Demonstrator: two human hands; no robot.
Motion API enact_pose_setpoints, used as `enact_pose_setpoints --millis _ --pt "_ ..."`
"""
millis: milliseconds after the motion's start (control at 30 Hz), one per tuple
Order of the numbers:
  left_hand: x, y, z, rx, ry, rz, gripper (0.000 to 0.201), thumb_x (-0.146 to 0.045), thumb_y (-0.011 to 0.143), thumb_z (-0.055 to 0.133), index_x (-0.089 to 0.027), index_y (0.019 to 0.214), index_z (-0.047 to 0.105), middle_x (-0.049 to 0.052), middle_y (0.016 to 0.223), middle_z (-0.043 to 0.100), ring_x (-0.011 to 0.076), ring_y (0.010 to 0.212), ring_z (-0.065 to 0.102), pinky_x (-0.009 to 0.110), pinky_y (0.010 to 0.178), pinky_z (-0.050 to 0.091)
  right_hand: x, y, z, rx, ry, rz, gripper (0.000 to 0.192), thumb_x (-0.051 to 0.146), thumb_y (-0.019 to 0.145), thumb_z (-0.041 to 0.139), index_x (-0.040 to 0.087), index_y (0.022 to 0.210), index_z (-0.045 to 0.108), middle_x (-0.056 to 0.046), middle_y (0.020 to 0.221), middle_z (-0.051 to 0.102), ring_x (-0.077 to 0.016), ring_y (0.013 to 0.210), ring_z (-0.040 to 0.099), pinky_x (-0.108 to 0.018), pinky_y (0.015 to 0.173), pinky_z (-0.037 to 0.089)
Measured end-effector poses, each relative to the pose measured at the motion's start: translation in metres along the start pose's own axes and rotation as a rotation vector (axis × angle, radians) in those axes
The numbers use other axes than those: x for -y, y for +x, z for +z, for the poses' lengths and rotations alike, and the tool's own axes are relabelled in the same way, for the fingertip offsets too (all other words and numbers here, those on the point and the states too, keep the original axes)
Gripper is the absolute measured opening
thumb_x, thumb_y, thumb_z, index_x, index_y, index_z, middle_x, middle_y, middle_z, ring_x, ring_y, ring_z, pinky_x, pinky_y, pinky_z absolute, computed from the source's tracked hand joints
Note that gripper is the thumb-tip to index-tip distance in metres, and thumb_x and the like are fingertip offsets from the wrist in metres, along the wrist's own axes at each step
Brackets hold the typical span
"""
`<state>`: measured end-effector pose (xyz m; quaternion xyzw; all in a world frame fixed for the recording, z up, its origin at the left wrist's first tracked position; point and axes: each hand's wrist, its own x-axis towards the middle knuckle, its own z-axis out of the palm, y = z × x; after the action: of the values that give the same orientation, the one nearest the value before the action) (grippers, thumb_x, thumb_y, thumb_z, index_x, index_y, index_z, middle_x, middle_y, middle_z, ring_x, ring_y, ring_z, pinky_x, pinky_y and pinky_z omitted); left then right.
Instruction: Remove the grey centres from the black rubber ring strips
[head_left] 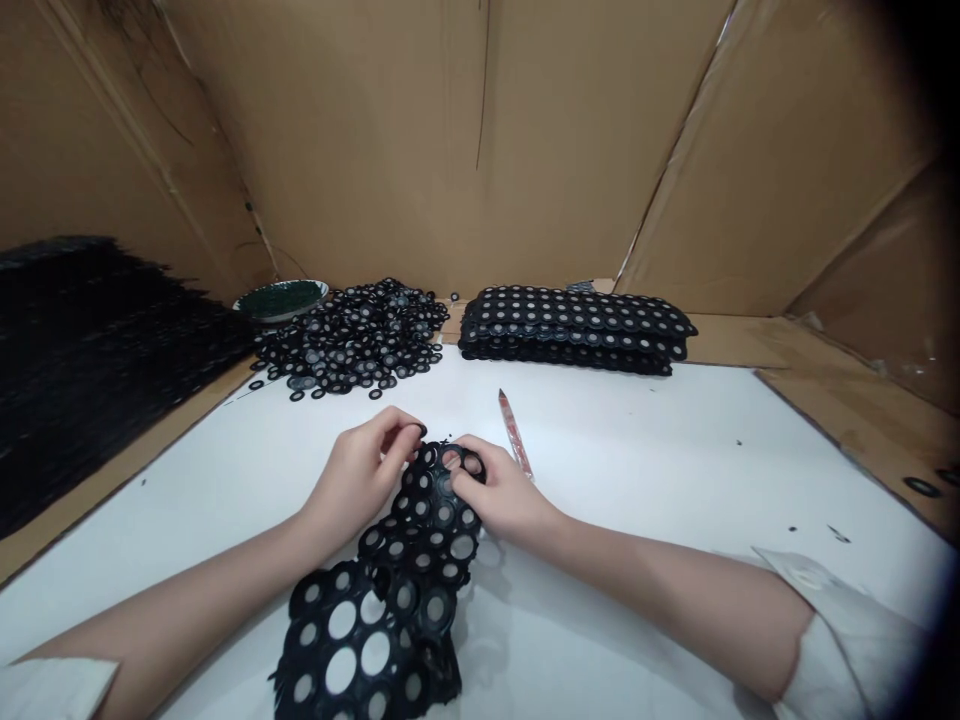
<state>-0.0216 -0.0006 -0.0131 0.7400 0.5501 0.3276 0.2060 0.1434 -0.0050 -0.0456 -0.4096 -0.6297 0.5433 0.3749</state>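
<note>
A floppy black sheet of joined rubber rings point(405, 598) hangs down toward me over the white tabletop. My right hand point(499, 490) is closed on its far end, thumb on top and fingers behind, with skin showing through some holes. Just left of that end, my left hand point(375, 460) pinches a small black ring point(421, 430) between thumb and fingertips. The ring is close to the sheet's edge; whether it is separate from the sheet I cannot tell. A pointed tool with a reddish, wrapped handle point(514, 432) lies beyond my right hand.
At the back left is a heap of loose black rings point(352, 335), beside a bowl of dark green material point(281, 298). Stacked ringed sheets point(574, 325) lie at the back right. A dark stack point(97, 350) stands far left. Cardboard walls point(450, 150) enclose the white table point(637, 450).
</note>
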Motion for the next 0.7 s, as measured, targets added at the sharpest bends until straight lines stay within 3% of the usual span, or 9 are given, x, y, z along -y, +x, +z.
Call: enact_pose_setpoints --millis 167,267,400,600,667,700 --pt "0.003 -0.010 0.010 0.088 0.262 0.209 0.025 -0.029 0.086 0.037 -0.019 0.098 0.056 0.004 0.089 0.062 0.0162 0.079 0.057 0.028 0.071 0.044 0.000 0.000 0.000 -0.029 -0.006 -0.025 0.008 0.013 0.068 0.040 0.018 0.071 0.046 0.004 0.063 0.041 -0.0088 0.060 0.039 -0.021 0.055 0.031" --pt "0.004 -0.013 0.013 0.151 0.346 0.231 0.031 -0.026 0.087 0.031 -0.015 0.108 0.052 0.007 0.090 0.061 0.0180 0.081 0.057 0.030 0.072 0.044 -0.003 0.000 0.000 -0.038 0.024 -0.014 0.009 0.013 0.069 0.040 0.018 0.074 0.046 0.004 0.064 0.040 -0.0086 0.059 0.038 -0.022 0.056 0.032" --pt "-0.001 -0.012 0.011 0.195 0.259 0.153 0.030 -0.029 0.086 0.035 -0.018 0.105 0.054 0.006 0.092 0.061 0.0178 0.083 0.057 0.030 0.074 0.044 -0.003 -0.001 0.001 -0.044 0.005 0.007 0.006 0.019 0.074 0.041 0.018 0.076 0.047 0.005 0.062 0.039 -0.0088 0.056 0.037 -0.022 0.053 0.031" --pt "0.002 -0.001 0.007 0.282 -0.074 -0.052 0.024 -0.036 0.081 0.043 -0.019 0.078 0.060 0.001 0.076 0.063 0.0157 0.070 0.057 0.025 0.063 0.044 0.003 -0.002 0.001 -0.030 -0.019 -0.023 0.011 0.026 0.072 0.053 0.018 0.075 0.048 0.002 0.070 0.049 -0.0104 0.067 0.047 -0.023 0.061 0.038" --pt "0.007 0.003 0.006 0.190 -0.151 -0.117 0.025 -0.034 0.082 0.038 -0.018 0.073 0.055 0.000 0.066 0.059 0.0142 0.060 0.055 0.025 0.056 0.043 0.001 -0.002 0.001 -0.032 -0.035 0.008 0.008 0.023 0.070 0.052 0.017 0.073 0.048 0.003 0.067 0.047 -0.0099 0.063 0.047 -0.022 0.058 0.038" --pt "0.009 0.005 0.004 0.086 -0.175 -0.137 0.025 -0.033 0.083 0.034 -0.019 0.073 0.052 -0.001 0.063 0.056 0.0135 0.056 0.053 0.024 0.053 0.042 -0.001 -0.002 0.001 -0.032 -0.041 0.027 0.006 0.022 0.071 0.051 0.018 0.074 0.048 0.003 0.065 0.046 -0.0094 0.060 0.046 -0.022 0.056 0.037"
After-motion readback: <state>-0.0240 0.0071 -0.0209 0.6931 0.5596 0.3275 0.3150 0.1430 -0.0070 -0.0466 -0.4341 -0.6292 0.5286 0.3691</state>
